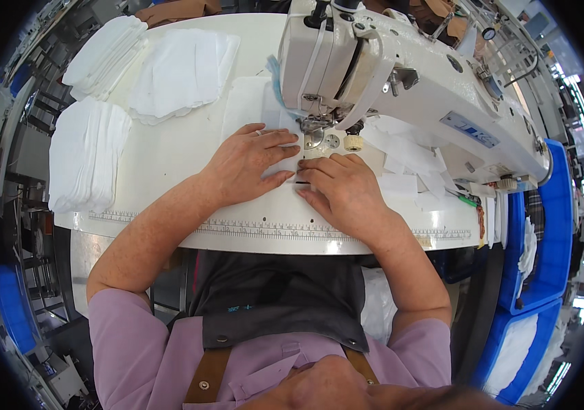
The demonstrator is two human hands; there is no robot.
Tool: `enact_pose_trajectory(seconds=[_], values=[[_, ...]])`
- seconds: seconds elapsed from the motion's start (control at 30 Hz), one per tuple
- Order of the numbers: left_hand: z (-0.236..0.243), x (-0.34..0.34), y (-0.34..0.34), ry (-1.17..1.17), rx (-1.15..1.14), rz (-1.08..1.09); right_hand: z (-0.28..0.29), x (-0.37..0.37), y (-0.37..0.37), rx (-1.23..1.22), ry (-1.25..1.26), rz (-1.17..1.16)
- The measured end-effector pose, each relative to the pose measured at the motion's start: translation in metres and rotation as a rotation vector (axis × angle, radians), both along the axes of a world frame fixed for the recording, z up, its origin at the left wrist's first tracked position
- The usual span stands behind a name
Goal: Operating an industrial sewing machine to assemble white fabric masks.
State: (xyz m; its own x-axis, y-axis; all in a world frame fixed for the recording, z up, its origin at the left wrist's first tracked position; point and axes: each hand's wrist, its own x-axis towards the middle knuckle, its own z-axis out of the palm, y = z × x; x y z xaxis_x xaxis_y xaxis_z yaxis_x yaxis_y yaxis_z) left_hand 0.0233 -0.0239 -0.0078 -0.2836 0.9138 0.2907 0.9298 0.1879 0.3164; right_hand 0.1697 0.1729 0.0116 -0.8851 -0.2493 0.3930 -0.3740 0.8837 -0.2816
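Observation:
My left hand [254,162] lies flat with its fingers spread, pressing on a white fabric piece [245,102] left of the needle area. My right hand [345,190] rests just in front of the needle plate. Its fingers reach left, their tips close to the fabric's edge, and its thumb stands apart from them. Directly beyond both hands is the presser foot [314,135] of a white sewing machine [401,82]. Part of the fabric is hidden under my left hand and behind the machine head. A strip of light blue material [275,78] hangs beside the head.
Stacks of white fabric pieces [87,157] stand along the table's left side, with another white pile [181,72] farther back. White scraps [408,154] lie under the machine arm, near green-handled snips [468,201]. A printed ruler [264,229] follows the front edge. Blue bins [555,225] stand at right.

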Motion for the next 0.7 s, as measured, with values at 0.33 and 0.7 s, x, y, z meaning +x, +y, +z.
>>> enact_pose_trajectory(seconds=[0.33,0.7], values=[[0.009,-0.047,0.024,-0.038,-0.106,0.089,-0.011,-0.013,0.003,0.066,-0.016,-0.153],[0.004,-0.105,0.049,0.425,-0.159,0.753,-0.020,-0.022,0.011,-0.035,0.087,-0.075]])
